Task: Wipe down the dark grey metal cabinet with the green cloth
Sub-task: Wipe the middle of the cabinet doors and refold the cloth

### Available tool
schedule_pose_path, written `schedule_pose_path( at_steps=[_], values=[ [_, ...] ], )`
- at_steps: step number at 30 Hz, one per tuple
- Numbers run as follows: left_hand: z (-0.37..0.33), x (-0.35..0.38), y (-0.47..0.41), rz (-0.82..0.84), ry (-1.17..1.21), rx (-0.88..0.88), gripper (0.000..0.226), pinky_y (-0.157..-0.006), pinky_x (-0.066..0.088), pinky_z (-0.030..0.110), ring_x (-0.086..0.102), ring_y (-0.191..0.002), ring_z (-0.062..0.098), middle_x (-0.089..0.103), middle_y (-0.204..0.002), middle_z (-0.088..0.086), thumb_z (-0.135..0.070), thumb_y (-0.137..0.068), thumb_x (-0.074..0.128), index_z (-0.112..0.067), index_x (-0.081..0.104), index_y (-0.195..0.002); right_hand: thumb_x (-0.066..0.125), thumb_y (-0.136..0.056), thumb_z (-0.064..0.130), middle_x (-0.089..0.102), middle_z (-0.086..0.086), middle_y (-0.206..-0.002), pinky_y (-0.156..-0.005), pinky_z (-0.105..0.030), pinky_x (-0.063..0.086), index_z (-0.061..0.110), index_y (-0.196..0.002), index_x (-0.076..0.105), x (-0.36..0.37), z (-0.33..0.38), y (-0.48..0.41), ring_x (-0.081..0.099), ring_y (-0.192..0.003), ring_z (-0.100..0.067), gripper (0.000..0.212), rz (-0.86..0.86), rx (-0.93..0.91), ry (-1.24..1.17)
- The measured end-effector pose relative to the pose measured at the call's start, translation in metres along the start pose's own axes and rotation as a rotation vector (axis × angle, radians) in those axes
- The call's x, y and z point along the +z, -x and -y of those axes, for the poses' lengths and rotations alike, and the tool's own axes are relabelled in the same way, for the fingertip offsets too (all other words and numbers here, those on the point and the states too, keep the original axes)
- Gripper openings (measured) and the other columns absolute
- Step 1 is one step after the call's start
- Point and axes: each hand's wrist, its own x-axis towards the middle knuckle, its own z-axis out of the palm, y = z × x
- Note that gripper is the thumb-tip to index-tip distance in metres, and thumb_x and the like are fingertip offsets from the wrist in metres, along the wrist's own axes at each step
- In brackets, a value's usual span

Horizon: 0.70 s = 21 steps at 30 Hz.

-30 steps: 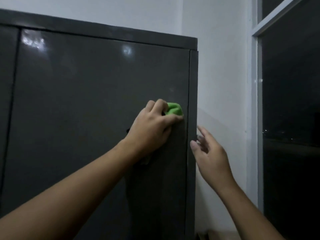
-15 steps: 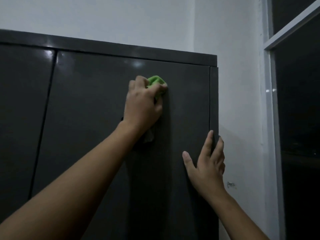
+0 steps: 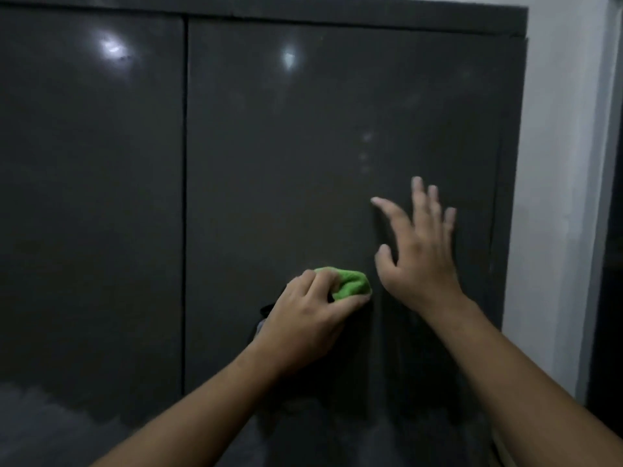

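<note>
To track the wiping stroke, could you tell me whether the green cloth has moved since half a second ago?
Yes: the green cloth has dropped well below the cabinet's top rail.

Count: 1 cabinet (image 3: 269,11), 2 doors, 1 cloth (image 3: 350,284), 2 hands, 2 glare spots.
Split: left door (image 3: 91,197), right door (image 3: 303,146); left hand (image 3: 303,321) lower centre, right hand (image 3: 421,257) beside it; glare spot (image 3: 113,48) upper left, second glare spot (image 3: 289,59) upper centre.

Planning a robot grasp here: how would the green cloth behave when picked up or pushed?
Probably floppy: the green cloth is bunched into a wad in the left hand, so it would likely droop if lifted. Likely light, as one hand holds it against the cabinet. It should slide easily; that surface looks glossy.
</note>
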Motion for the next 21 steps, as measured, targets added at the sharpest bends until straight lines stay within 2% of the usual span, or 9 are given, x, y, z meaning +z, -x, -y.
schedule_pose_path(
  at_steps=[2, 5, 8, 10, 15, 18, 21],
  values=[
    [0.015, -0.004, 0.035, -0.011, -0.014, -0.005, 0.036, -0.078, 0.049, 0.040, 0.054, -0.092, 0.028, 0.057, -0.110, 0.011, -0.029, -0.093, 0.058, -0.032, 0.064, -0.128, 0.051, -0.077, 0.025, 0.005, -0.018, -0.167, -0.121, -0.063, -0.002, 0.031, -0.151, 0.037, 0.015, 0.030, 0.003, -0.002, -0.154, -0.038, 0.075, 0.055, -0.105, 0.018],
    [0.042, -0.014, 0.082, -0.021, -0.057, -0.023, 0.038, -0.078, 0.048, 0.039, 0.054, -0.092, 0.028, 0.055, -0.111, 0.011, -0.028, -0.090, 0.063, -0.032, 0.065, -0.127, 0.053, -0.078, 0.024, 0.003, -0.017, -0.168, -0.120, -0.064, -0.004, 0.029, -0.154, 0.033, 0.043, 0.072, 0.009, -0.004, -0.155, -0.037, 0.079, 0.100, -0.215, 0.030],
    [0.074, -0.031, 0.120, -0.034, -0.092, -0.062, 0.039, -0.076, 0.048, 0.040, 0.054, -0.092, 0.029, 0.053, -0.113, 0.011, -0.030, -0.090, 0.063, -0.032, 0.064, -0.129, 0.053, -0.079, 0.028, -0.004, -0.019, -0.168, -0.120, -0.063, -0.008, 0.026, -0.158, 0.025, 0.072, 0.110, 0.015, -0.012, -0.154, -0.039, 0.083, 0.133, -0.276, 0.070],
    [0.097, -0.047, 0.140, -0.058, -0.106, -0.128, 0.040, -0.073, 0.047, 0.040, 0.050, -0.090, 0.029, 0.052, -0.112, 0.012, -0.030, -0.090, 0.062, -0.033, 0.064, -0.130, 0.052, -0.080, 0.029, -0.007, -0.022, -0.167, -0.119, -0.063, -0.009, 0.025, -0.158, 0.026, 0.086, 0.135, 0.018, -0.014, -0.152, -0.042, 0.082, 0.140, -0.280, 0.093],
    [0.161, -0.089, 0.191, -0.109, -0.089, -0.394, 0.041, -0.071, 0.044, 0.041, 0.040, -0.086, 0.027, 0.048, -0.108, 0.013, -0.028, -0.088, 0.056, -0.032, 0.066, -0.128, 0.047, -0.081, 0.025, 0.007, -0.020, -0.167, -0.121, -0.064, -0.001, 0.023, -0.155, 0.035, 0.110, 0.196, 0.016, -0.003, -0.154, -0.039, 0.075, 0.192, -0.432, 0.078],
    [0.188, -0.104, 0.221, -0.081, -0.053, -0.465, 0.044, -0.073, 0.043, 0.043, 0.040, -0.088, 0.029, 0.045, -0.109, 0.015, -0.031, -0.088, 0.052, -0.028, 0.063, -0.130, 0.043, -0.082, 0.025, 0.019, -0.018, -0.165, -0.123, -0.061, 0.004, 0.023, -0.151, 0.043, 0.131, 0.238, 0.015, 0.006, -0.154, -0.040, 0.068, 0.236, -0.567, 0.074],
    [0.200, -0.114, 0.249, -0.067, -0.044, -0.484, 0.042, -0.074, 0.044, 0.042, 0.038, -0.092, 0.028, 0.043, -0.111, 0.014, -0.032, -0.090, 0.055, -0.029, 0.061, -0.131, 0.047, -0.087, 0.024, 0.023, -0.019, -0.164, -0.122, -0.063, 0.006, 0.024, -0.148, 0.047, 0.164, 0.281, 0.020, 0.011, -0.153, -0.042, 0.061, 0.262, -0.678, 0.111]
  ],
)
